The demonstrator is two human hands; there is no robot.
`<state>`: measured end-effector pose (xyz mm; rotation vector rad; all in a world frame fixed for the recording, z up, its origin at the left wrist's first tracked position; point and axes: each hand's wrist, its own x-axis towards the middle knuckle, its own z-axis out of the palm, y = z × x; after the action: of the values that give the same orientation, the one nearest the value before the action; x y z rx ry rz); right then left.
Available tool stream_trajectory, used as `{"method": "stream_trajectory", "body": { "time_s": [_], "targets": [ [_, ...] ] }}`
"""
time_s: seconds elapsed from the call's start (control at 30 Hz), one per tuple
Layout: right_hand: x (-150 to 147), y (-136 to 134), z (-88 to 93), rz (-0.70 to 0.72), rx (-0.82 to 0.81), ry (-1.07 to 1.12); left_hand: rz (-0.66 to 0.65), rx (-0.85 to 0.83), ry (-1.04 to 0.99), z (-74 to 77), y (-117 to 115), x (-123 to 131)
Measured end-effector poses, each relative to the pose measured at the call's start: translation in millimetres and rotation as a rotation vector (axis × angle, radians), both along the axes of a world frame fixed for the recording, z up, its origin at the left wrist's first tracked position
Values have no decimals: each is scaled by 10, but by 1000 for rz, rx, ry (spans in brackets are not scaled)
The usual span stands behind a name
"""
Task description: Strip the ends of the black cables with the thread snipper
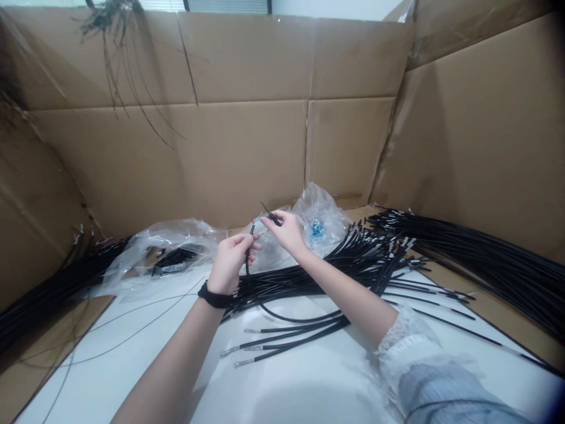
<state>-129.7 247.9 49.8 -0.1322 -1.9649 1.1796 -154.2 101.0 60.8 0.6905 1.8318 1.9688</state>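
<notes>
My left hand (233,259), with a black band at its wrist, pinches a black cable (248,264) just below its stripped end. Thin coloured wires (257,218) fan out from the top of that end. Close by on the right, my right hand (285,229) is closed on a slim dark tool (267,210) that looks like tweezers, its tip pointing up and left. Whether the right fingertips also touch the wires is too small to tell. Below both hands lies a pile of black cables (291,282), several with bare silvery ends toward me.
Cardboard walls (247,153) enclose the white table (145,347). Clear plastic bags stand at the back, one holding black parts (176,256), another blue parts (316,228). Cable bundles lie at the left (53,294) and right (477,253). Thin wires (119,29) hang over the back wall.
</notes>
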Motion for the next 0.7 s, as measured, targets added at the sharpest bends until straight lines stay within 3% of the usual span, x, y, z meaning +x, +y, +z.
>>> {"method": "stream_trajectory", "body": {
  "time_s": [0.1,0.27,0.37,0.5,0.7],
  "targets": [
    [13,102,75,-63,120,-147,77,-25,31,-86,40,-108],
    [120,121,193,-85,605,-341,156,-80,74,-204,74,-233],
    [108,89,221,-70,788,-440,185,-117,89,-259,82,-281],
    [17,43,245,-88,880,-540,203,-150,115,-306,94,-315],
    [-121,10,292,-87,873,-623,209,-181,155,-335,94,-313]
  ]
}}
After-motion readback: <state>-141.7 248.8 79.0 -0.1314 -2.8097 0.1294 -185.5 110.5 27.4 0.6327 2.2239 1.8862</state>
